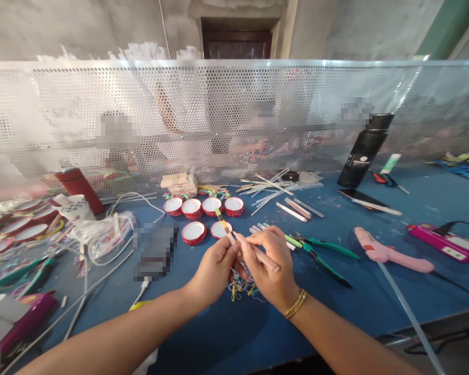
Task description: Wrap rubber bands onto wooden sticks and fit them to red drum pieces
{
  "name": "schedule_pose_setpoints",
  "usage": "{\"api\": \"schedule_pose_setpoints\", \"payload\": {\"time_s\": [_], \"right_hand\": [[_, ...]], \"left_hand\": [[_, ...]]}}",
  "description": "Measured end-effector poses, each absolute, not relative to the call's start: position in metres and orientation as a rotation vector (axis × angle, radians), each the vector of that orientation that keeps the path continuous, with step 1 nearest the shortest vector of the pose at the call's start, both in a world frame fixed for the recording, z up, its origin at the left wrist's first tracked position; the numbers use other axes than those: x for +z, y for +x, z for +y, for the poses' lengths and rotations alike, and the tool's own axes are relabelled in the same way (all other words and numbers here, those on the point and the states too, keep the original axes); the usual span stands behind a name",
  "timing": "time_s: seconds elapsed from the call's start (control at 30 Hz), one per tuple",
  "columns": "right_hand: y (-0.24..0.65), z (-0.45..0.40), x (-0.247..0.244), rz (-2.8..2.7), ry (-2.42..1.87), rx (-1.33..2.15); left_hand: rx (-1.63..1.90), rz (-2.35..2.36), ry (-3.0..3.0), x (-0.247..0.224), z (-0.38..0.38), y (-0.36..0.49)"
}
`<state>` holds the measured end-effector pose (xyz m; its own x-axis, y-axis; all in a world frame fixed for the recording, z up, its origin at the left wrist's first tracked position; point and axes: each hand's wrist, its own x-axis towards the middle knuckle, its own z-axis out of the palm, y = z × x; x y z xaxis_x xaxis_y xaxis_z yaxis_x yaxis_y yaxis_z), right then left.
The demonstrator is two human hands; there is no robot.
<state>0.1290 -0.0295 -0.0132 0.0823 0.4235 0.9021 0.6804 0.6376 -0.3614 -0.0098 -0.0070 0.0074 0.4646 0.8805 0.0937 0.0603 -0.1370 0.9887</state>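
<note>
Pinched in my left hand (213, 268) is a thin flat wooden stick (224, 227), its upper part marked with green, yellow and brown bands. My right hand (274, 263) grips a light brown marker pen (266, 259) like a writing tool, its tip close to the stick's face. Whether the tip touches the stick I cannot tell. Both hands are together above the blue table. Just beyond them are several small round red-rimmed pieces with white faces (194, 232). Coloured strings (242, 287) lie under my hands. More markers (294, 209) lie beyond my right hand.
To the right are green-handled pliers (326, 255), a pink glue gun (393, 255), a magenta power strip (447, 244) and a black bottle (363, 153). A phone (156, 252) with a cable, a cup (75, 209) and a red bottle (79, 190) stand left. A perforated metal screen (226, 94) runs behind.
</note>
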Motion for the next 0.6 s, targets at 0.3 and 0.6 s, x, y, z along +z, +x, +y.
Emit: {"api": "schedule_pose_setpoints", "payload": {"time_s": [0.3,0.6], "right_hand": [[0.1269,-0.0302,-0.0154,-1.585,-0.918,-0.219],[0.1277,-0.0302,-0.0146,-1.567,-0.924,-0.231]], "left_hand": [[0.895,0.859,1.555,0.0091,-0.008,-0.009],[0.891,0.85,1.565,0.0083,-0.008,-0.0105]]}}
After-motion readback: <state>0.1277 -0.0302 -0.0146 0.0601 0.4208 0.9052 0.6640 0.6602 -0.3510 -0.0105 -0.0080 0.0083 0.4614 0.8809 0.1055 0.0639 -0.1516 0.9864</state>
